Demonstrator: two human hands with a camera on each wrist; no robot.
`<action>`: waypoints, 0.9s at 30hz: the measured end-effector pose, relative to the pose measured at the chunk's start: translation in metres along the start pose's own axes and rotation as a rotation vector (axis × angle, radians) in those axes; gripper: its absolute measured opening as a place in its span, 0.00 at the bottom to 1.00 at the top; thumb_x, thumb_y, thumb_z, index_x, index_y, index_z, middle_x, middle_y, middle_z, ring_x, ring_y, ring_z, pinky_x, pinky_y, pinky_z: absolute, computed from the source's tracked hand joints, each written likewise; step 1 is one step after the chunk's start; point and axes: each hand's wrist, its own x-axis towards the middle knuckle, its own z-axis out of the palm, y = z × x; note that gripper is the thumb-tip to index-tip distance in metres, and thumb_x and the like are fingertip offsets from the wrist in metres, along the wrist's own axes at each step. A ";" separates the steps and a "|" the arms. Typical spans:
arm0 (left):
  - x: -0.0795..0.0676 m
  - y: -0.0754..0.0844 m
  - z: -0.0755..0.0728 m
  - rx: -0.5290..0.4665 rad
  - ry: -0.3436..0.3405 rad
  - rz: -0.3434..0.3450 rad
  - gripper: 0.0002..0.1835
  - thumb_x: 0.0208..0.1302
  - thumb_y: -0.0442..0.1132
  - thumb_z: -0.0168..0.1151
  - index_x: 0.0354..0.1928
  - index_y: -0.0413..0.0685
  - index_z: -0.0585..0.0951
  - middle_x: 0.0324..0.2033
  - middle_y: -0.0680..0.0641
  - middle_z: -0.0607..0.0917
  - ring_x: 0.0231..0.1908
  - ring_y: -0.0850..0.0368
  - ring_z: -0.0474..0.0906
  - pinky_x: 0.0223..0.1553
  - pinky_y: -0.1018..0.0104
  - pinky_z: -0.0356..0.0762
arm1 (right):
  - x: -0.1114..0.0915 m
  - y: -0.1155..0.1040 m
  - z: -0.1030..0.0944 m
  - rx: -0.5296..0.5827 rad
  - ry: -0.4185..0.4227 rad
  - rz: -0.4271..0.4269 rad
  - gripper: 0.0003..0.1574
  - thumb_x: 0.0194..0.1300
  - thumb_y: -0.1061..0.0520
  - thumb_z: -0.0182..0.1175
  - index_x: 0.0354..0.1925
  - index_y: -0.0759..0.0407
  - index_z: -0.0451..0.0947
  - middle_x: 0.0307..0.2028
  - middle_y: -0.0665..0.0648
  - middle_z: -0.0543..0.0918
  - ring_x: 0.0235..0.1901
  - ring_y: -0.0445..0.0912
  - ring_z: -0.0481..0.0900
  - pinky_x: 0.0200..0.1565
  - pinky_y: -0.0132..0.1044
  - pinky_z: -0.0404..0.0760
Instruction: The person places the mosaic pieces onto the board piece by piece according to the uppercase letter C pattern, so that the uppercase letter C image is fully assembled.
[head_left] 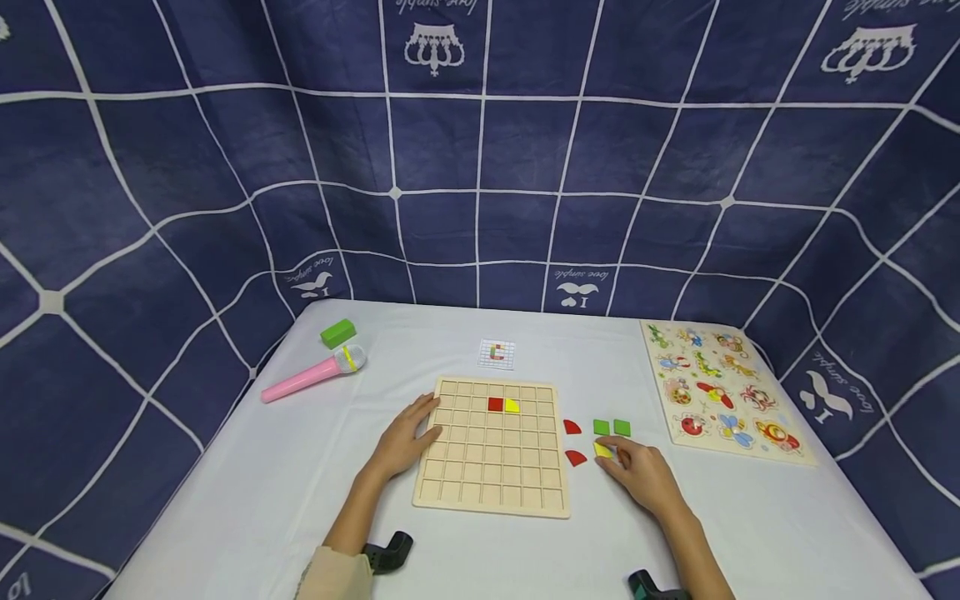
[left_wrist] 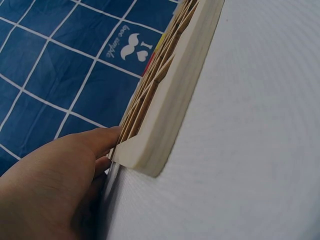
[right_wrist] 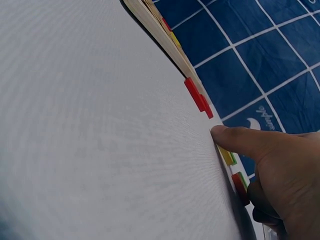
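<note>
A wooden grid board (head_left: 487, 467) lies flat on the table, with a red square (head_left: 496, 404) and a yellow quarter-round piece (head_left: 512, 406) in neighbouring cells near its far side. My left hand (head_left: 401, 437) rests on the board's left edge, fingers fairly straight; the left wrist view shows its fingertips at the board's corner. Right of the board, my right hand (head_left: 643, 477) pinches a loose yellow piece (head_left: 602, 450) between thumb and forefinger, low at the table. Close by lie two red quarter-round pieces (head_left: 572, 427) and two green squares (head_left: 612, 427). A red piece (right_wrist: 241, 187) shows beside the right fingers.
Behind the board lies a small pattern card (head_left: 497, 354). A pink toy microphone (head_left: 311, 375) and a green block (head_left: 338, 333) are at the far left. An animal picture puzzle (head_left: 720, 392) lies at the right. A blue checked curtain (head_left: 525, 150) hangs behind the white table.
</note>
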 end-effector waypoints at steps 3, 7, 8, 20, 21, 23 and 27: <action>0.001 -0.001 0.000 0.005 0.002 0.007 0.30 0.64 0.45 0.57 0.66 0.45 0.65 0.67 0.44 0.59 0.67 0.43 0.52 0.63 0.42 0.51 | 0.001 0.001 0.000 -0.032 0.018 0.004 0.18 0.51 0.51 0.70 0.42 0.53 0.83 0.11 0.42 0.59 0.13 0.36 0.54 0.16 0.29 0.55; 0.002 -0.003 0.001 0.013 0.007 0.019 0.30 0.64 0.45 0.57 0.66 0.45 0.65 0.67 0.43 0.59 0.67 0.43 0.52 0.63 0.42 0.51 | 0.001 0.002 -0.001 -0.064 0.040 0.023 0.20 0.49 0.49 0.71 0.42 0.54 0.82 0.11 0.44 0.58 0.14 0.38 0.52 0.16 0.31 0.52; 0.002 -0.002 0.001 0.012 0.006 0.019 0.30 0.64 0.45 0.57 0.66 0.44 0.65 0.67 0.43 0.59 0.67 0.42 0.52 0.63 0.42 0.51 | 0.001 0.002 -0.001 -0.065 0.041 0.029 0.20 0.49 0.49 0.71 0.41 0.54 0.82 0.11 0.45 0.57 0.14 0.39 0.51 0.16 0.31 0.52; 0.001 -0.002 0.002 0.010 0.007 0.013 0.30 0.64 0.44 0.58 0.66 0.45 0.65 0.67 0.43 0.60 0.67 0.43 0.52 0.63 0.42 0.51 | -0.001 0.002 -0.002 -0.037 0.009 0.031 0.18 0.51 0.52 0.70 0.42 0.53 0.83 0.12 0.47 0.64 0.16 0.39 0.56 0.19 0.32 0.58; 0.001 -0.002 0.001 0.008 0.007 0.011 0.30 0.64 0.44 0.58 0.66 0.45 0.65 0.67 0.43 0.60 0.67 0.43 0.52 0.63 0.42 0.51 | -0.001 0.003 -0.002 -0.049 0.021 0.028 0.18 0.51 0.53 0.70 0.42 0.53 0.83 0.14 0.50 0.70 0.17 0.39 0.59 0.20 0.32 0.60; 0.000 -0.002 0.001 0.007 0.004 0.007 0.30 0.64 0.45 0.58 0.66 0.45 0.65 0.67 0.43 0.60 0.67 0.43 0.52 0.63 0.43 0.51 | -0.001 0.004 -0.003 -0.065 0.044 0.021 0.18 0.50 0.53 0.70 0.42 0.55 0.83 0.21 0.57 0.79 0.19 0.41 0.63 0.23 0.35 0.65; 0.001 -0.004 0.002 0.005 0.005 0.010 0.29 0.64 0.45 0.57 0.66 0.46 0.65 0.67 0.43 0.60 0.67 0.44 0.52 0.63 0.43 0.51 | 0.000 0.006 -0.004 -0.082 0.067 0.018 0.18 0.49 0.53 0.71 0.41 0.57 0.83 0.34 0.63 0.84 0.23 0.44 0.68 0.27 0.38 0.69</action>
